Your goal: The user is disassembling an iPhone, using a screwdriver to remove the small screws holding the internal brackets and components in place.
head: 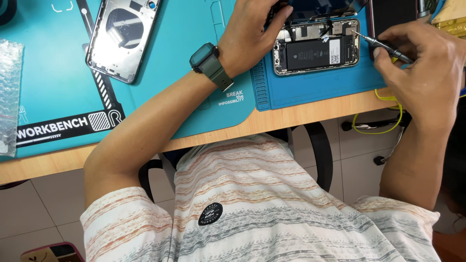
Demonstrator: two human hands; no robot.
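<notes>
An opened phone (315, 48) with its black battery and circuit parts exposed lies on a blue mat (310, 90). My left hand (252, 36), a dark green watch (209, 65) on the wrist, holds the lifted screen panel (310, 9) at the phone's top edge. My right hand (422, 63) grips a thin dark screwdriver (383, 46), and its tip touches the phone's upper right corner.
An empty silver phone housing (124, 36) rests on a teal work mat (58, 87) to the left. Bubble wrap (8, 92) lies at the far left. A yellow cable (383, 123) hangs below the wooden table edge (301, 119). A chair sits under me.
</notes>
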